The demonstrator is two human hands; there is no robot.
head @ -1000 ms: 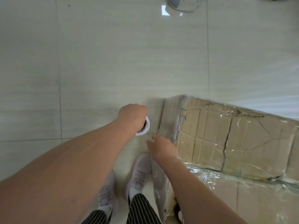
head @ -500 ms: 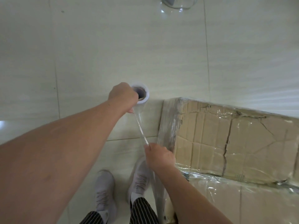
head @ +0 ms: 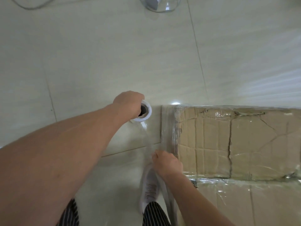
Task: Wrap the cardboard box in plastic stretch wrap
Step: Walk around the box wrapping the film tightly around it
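A large cardboard box fills the right side, its top cracked and partly covered in shiny clear film. My left hand grips a white roll of stretch wrap, seen end-on with its dark core, held upright just left of the box's corner. A clear sheet of film runs from the roll down to my right hand, which pinches the film against the box's left vertical edge. The lower part of the roll is hidden behind my left hand.
Pale floor tiles with grout lines lie all around. A clear plastic item and a thin cable lie at the far top. My shoe and striped trouser legs stand below, close to the box's side.
My left hand carried the roll up and away from my right hand, drawing out a stretch of film. My right hand stayed at the box's left edge.
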